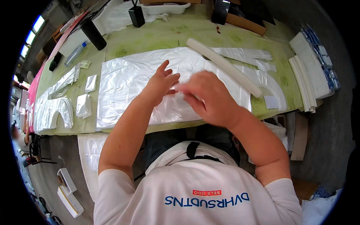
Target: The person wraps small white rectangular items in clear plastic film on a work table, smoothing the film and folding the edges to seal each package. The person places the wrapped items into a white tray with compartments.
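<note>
White shirt cloth, worn by the person, lies nearest, with both bare forearms reaching past it over the surface. Left hand is loose, its fingers spread and pointing away from the body; it shows no grip on anything. Right hand is curled and slightly blurred, its fingertips close by the left hand's, and I cannot tell whether it pinches something. Beneath both hands lies the big plastic sheet, flat and wrinkled, reaching well out to the left of the left hand and a little beyond the right hand. Its long axis runs left to right across the body. Just beyond and to the right of the right hand, the white roll rests over the sheet on a slant: its far end points away and leftward, its near end toward the body and rightward. Farther right of that hand are a curved plastic piece and a small white card. Well left of the left hand lie two folded plastic packets and an arched plastic piece.
</note>
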Tool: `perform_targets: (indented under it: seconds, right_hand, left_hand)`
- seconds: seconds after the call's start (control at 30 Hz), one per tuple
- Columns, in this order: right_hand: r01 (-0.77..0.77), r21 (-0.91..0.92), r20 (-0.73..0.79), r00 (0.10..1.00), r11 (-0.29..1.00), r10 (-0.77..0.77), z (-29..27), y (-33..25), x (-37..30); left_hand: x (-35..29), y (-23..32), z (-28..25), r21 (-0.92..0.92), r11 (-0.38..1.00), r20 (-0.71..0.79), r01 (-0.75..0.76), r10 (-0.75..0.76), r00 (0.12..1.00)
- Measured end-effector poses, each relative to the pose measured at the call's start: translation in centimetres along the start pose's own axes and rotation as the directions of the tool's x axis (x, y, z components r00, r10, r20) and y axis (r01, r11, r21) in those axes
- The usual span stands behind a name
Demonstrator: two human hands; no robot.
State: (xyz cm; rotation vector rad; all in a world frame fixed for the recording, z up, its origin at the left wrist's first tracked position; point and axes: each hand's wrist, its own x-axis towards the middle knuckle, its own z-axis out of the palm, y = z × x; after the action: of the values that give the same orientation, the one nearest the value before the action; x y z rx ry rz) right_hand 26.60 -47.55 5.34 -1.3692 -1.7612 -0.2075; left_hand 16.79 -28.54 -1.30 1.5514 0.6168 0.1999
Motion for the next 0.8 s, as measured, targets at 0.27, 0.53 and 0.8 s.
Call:
perform_targets:
  seconds: [0.27,0.53,0.8]
  right_hand:
    - [-0.185,-0.04,0.113,0.976,0.982,0.188,-0.5,-4.6,-11.5]
    - [-0.339,-0.067,0.051,0.938,0.938,0.343,0.4,-5.6,-15.6]
    - [-0.539,-0.024,0.023,0.842,0.842,0.54,0.7,-6.3,-16.3]
  left_hand:
    - [2.1,-3.2,-0.7,0.275,0.905,-0.026,-0.325,0.345,0.938]
    - [1.4,-0.1,-1.7,0.575,0.333,0.636,-0.747,0.392,0.665]
    - [2.9,2.9,-1.0,0.524,0.14,0.798,-0.84,0.264,0.542]
